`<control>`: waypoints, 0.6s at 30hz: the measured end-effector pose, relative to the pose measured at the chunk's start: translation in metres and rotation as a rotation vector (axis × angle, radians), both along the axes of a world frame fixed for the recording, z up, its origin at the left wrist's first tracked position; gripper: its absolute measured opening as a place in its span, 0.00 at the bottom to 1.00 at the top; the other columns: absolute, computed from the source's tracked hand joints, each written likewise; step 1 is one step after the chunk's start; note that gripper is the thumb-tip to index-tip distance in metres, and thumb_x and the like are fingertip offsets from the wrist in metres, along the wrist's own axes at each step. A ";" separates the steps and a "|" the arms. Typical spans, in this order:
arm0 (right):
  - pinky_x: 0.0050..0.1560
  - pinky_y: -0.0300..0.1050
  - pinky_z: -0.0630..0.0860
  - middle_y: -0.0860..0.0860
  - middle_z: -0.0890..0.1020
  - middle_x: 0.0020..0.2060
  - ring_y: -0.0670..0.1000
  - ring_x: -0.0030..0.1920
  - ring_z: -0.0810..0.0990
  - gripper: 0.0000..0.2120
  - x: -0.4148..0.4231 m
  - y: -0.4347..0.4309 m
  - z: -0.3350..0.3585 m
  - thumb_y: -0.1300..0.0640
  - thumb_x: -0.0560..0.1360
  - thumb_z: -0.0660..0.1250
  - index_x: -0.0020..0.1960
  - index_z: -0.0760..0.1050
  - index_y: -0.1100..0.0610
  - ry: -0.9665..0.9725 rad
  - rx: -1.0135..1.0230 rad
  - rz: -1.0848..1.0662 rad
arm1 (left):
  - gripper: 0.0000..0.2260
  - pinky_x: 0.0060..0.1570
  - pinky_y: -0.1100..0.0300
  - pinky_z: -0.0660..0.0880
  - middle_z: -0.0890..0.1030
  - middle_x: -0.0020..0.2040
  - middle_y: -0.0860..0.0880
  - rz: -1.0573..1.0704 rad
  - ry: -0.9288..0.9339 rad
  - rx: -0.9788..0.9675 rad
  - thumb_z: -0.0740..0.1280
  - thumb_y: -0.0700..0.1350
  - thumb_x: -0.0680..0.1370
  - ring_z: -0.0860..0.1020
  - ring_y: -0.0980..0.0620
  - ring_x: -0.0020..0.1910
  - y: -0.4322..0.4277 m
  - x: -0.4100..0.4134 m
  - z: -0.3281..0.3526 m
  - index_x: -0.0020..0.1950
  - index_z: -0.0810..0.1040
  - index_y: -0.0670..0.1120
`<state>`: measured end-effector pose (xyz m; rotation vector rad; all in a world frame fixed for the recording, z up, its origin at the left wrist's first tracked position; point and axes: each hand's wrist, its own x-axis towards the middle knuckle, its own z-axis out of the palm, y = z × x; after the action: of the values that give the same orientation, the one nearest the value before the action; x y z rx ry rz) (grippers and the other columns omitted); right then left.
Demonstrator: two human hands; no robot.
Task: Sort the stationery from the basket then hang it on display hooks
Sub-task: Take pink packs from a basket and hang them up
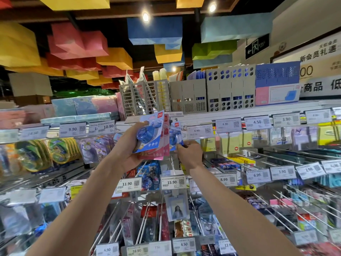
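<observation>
A price tag (pixel 200 131) hangs just above the right hand (pixel 188 153), which pinches a blue blister card (pixel 175 135), while the left hand (pixel 127 151) grips a blue-and-pink stack (pixel 151 143).

Top-rail tags (pixel 200 131), L to R: 9.90, 10.90, 4.90, 4.90, 4.50, 3.90. Mid-rail tags (pixel 172 182): 11.90, 15.90, 8.99, 6.99, 3.90, 2.90. Bottom tags (pixel 184 244): 4.90, 18.90, 4.50. Red "deli" logo on blue pack (pixel 147 133) & second blue pack (pixel 174 135). Wall banner (pixel 318 52): 新会员礼遇; 商品 below. Exit sign (pixel 257 46): txt too small.
</observation>
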<state>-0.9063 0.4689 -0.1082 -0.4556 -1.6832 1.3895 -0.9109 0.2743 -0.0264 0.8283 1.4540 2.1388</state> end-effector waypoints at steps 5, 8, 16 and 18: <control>0.37 0.46 0.69 0.54 0.78 0.33 0.53 0.35 0.75 0.15 0.002 0.013 -0.007 0.50 0.77 0.72 0.43 0.71 0.60 -0.165 0.120 -0.074 | 0.15 0.51 0.49 0.82 0.87 0.51 0.43 -0.004 -0.003 -0.017 0.64 0.50 0.83 0.86 0.46 0.42 0.006 -0.004 -0.004 0.47 0.89 0.47; 0.36 0.45 0.65 0.50 0.76 0.32 0.50 0.35 0.74 0.15 0.022 0.000 -0.008 0.49 0.80 0.68 0.41 0.74 0.59 -0.099 0.195 -0.067 | 0.11 0.47 0.50 0.80 0.84 0.48 0.44 0.046 0.030 -0.051 0.67 0.51 0.81 0.82 0.46 0.40 0.007 -0.006 -0.007 0.48 0.88 0.48; 0.30 0.48 0.72 0.48 0.73 0.28 0.50 0.28 0.72 0.25 0.079 -0.052 0.014 0.41 0.81 0.65 0.41 0.73 0.64 0.319 0.188 0.271 | 0.14 0.32 0.56 0.75 0.86 0.39 0.46 0.179 0.180 0.041 0.64 0.44 0.84 0.79 0.47 0.33 0.017 0.001 -0.021 0.41 0.84 0.46; 0.33 0.54 0.78 0.44 0.72 0.29 0.49 0.31 0.73 0.23 0.083 -0.058 0.019 0.39 0.74 0.72 0.41 0.74 0.60 0.261 0.265 0.288 | 0.12 0.25 0.61 0.75 0.85 0.38 0.47 0.196 0.208 0.048 0.62 0.42 0.85 0.79 0.51 0.26 0.018 0.002 -0.021 0.45 0.81 0.43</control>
<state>-0.8231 0.4105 -0.0894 0.1193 -1.7279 1.3335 -0.9087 0.2922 -0.0471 0.9870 1.6535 2.2953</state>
